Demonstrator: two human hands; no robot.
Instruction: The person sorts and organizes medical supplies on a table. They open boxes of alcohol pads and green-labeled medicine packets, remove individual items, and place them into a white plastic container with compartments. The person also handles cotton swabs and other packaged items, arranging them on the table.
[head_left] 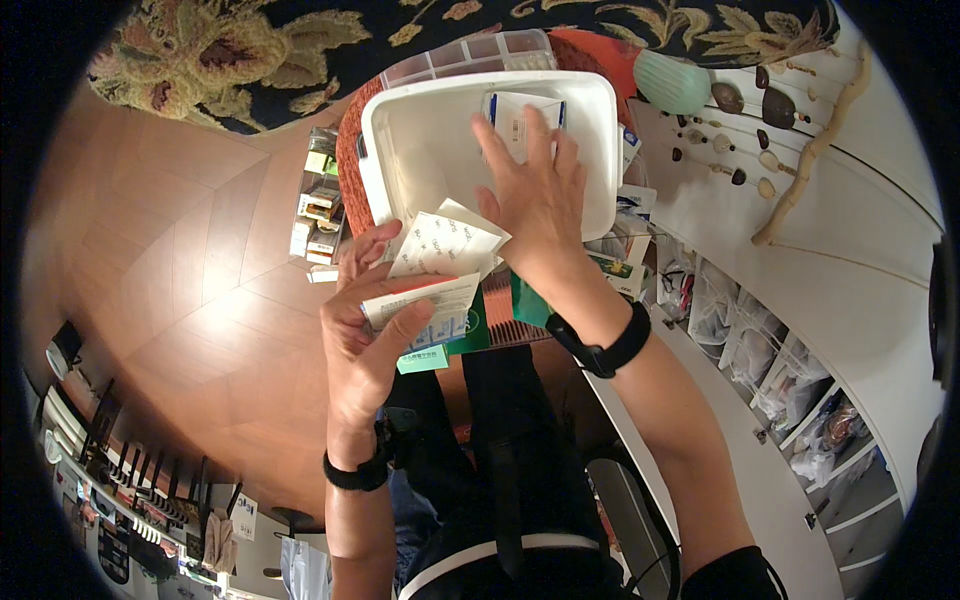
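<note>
A fanned stack of flat paper sachets [432,275] sits pinched in my left hand [362,340], thumb across the front, fingers behind. They look light, thin and slippery, so I judge the lower edges the safest hold. Just beyond that grip, my right hand [535,195] lies flat and unclenched in the white bin [420,150], fingertips touching a small white packet [520,118].

Wooden herringbone floor [200,290], dark floral rug [300,50], mint-green vase [672,82], pebble-and-driftwood hanging [800,150] on white cabinet, small boxes in clear organizer [320,200], bagged items on open shelves [790,370].
</note>
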